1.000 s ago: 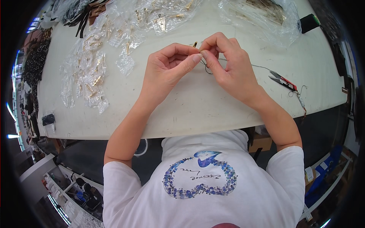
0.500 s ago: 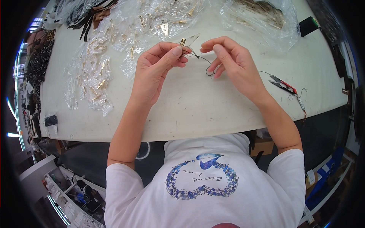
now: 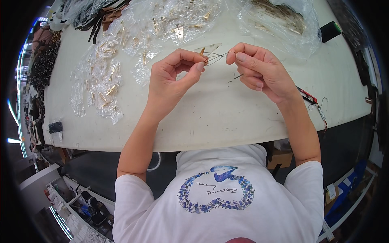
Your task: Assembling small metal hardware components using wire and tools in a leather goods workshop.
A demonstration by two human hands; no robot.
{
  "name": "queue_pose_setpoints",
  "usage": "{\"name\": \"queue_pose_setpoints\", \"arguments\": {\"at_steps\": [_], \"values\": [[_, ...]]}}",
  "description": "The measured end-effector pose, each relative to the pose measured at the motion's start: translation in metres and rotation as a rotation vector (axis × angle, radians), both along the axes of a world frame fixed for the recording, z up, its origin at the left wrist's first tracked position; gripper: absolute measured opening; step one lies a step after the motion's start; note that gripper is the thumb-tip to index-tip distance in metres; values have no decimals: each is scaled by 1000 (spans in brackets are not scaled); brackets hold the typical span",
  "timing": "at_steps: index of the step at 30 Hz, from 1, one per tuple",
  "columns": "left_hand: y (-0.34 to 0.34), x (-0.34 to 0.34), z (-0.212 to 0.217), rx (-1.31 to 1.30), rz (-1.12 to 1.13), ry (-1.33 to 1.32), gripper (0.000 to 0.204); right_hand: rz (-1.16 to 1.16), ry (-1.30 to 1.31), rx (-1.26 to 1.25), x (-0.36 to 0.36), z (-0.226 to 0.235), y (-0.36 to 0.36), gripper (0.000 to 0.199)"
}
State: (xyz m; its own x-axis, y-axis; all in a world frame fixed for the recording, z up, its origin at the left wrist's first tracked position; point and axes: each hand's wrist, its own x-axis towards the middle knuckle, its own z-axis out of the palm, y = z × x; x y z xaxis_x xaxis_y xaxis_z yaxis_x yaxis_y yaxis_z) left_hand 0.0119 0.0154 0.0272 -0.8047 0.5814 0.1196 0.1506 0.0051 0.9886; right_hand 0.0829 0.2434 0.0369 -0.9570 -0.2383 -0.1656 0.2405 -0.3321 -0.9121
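Above the table, my left hand (image 3: 172,75) pinches a small gold-coloured metal piece (image 3: 202,51) between thumb and fingers. Thin dark cord (image 3: 214,57) stretches in crossing loops from that piece across to my right hand (image 3: 263,71). There the thumb and forefinger are closed on the cord, the other fingers curled in. A short dark end (image 3: 238,76) pokes out below the curled fingers. Partly hidden behind my right wrist lie red-handled thread snips (image 3: 309,97).
Small clear bags of gold-coloured metal parts (image 3: 106,95) spread over the left and far side of the pale table (image 3: 194,129). A big clear plastic bag (image 3: 279,24) lies at the far right, beside a dark thread spool (image 3: 330,31). Dark strips (image 3: 95,30) hang at the far left.
My right hand has closed on the cord and moved slightly right, and the loops are drawn wider between the hands. The left hand has turned a little with the metal piece.
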Motion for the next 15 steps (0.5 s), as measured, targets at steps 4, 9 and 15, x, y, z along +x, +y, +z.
{"name": "queue_pose_setpoints", "arguments": {"at_steps": [4, 9, 15], "values": [[2, 1, -1, -10, 9, 0, 9, -19, -1, -30, 1, -2, 1, 21], [3, 3, -1, -60, 31, 39, 10, -54, 44, -5, 1, -1, -3, 18], [7, 5, -2, -53, 102, 57, 8, -101, 14, -38, 1, -2, -2, 16]]}}
